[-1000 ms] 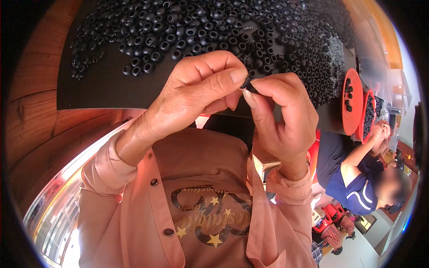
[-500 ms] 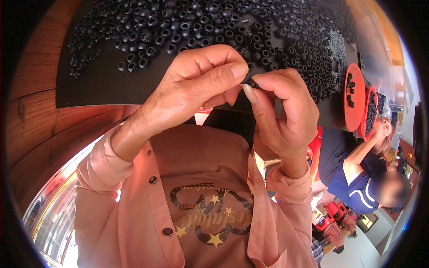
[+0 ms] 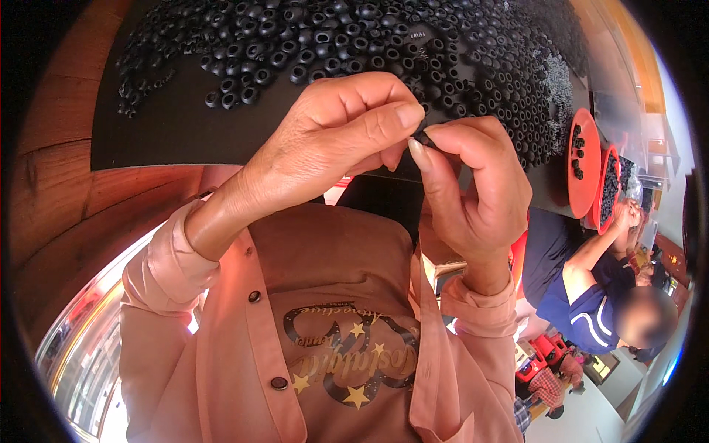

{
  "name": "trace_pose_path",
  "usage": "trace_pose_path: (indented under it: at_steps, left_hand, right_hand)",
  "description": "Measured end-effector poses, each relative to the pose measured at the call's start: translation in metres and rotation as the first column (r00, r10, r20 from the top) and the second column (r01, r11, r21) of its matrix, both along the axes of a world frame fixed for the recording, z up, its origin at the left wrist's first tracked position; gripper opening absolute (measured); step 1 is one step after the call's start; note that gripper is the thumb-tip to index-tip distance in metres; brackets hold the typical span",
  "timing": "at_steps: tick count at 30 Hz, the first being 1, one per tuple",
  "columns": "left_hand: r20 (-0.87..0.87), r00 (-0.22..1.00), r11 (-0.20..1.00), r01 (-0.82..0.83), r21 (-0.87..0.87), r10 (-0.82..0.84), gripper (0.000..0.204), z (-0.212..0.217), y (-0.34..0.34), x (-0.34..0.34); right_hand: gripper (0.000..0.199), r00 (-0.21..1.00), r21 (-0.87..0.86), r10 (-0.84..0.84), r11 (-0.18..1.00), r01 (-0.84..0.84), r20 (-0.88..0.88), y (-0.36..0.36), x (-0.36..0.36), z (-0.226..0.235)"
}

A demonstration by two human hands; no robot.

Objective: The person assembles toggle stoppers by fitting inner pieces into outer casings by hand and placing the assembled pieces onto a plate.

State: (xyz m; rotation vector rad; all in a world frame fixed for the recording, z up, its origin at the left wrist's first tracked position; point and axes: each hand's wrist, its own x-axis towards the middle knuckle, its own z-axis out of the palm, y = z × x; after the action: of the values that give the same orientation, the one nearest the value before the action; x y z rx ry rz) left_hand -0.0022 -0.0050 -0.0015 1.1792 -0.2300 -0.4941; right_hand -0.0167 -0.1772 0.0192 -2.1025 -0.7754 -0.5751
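Note:
My hands meet in front of my chest, over the near edge of the dark table. My right hand [image 3: 478, 173] pinches a small black piece [image 3: 423, 138] between thumb and forefinger. My left hand [image 3: 347, 129] is closed in a pinch right beside it, thumb on top; what its fingertips hold is hidden. Beyond both hands lies a wide spread of black ball-shaped pieces [image 3: 321, 48], each with a round hole. Small silvery springs [image 3: 559, 88] lie in a patch at the right of the spread.
On the right stand a red plate [image 3: 583, 184] with a few black pieces and a red bowl [image 3: 595, 214] full of them. A co-worker in a dark blue top [image 3: 591, 317] sits there, hands near the bowl. A wooden plank surface [image 3: 52, 148] borders the table's left.
Both hands have shifted slightly right together, still pinched close. The dark piece shows a little more between the fingertips. The table appears slightly shifted in view.

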Motion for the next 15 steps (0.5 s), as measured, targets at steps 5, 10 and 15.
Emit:
trace_pose_path:
  at_steps: [5,10,15]
  left_hand:
    - [0.035,0.999,1.000,0.005,-0.003,-0.004,0.022,-0.001,-0.001,0.002]
    - [0.063,0.998,0.999,0.017,0.038,-0.019,0.022,-0.003,-0.012,0.010]
    - [0.112,0.993,0.993,0.019,0.116,-0.032,0.020,0.004,-0.028,0.022]
  right_hand:
    - [0.025,1.000,-0.017,-0.003,1.000,0.002,-0.007,-0.003,0.000,-0.001]
    - [0.025,0.999,-0.016,-0.015,1.000,0.014,-0.047,-0.015,0.004,-0.001]
    - [0.025,0.996,-0.016,-0.005,1.000,0.004,-0.084,-0.034,0.015,0.001]
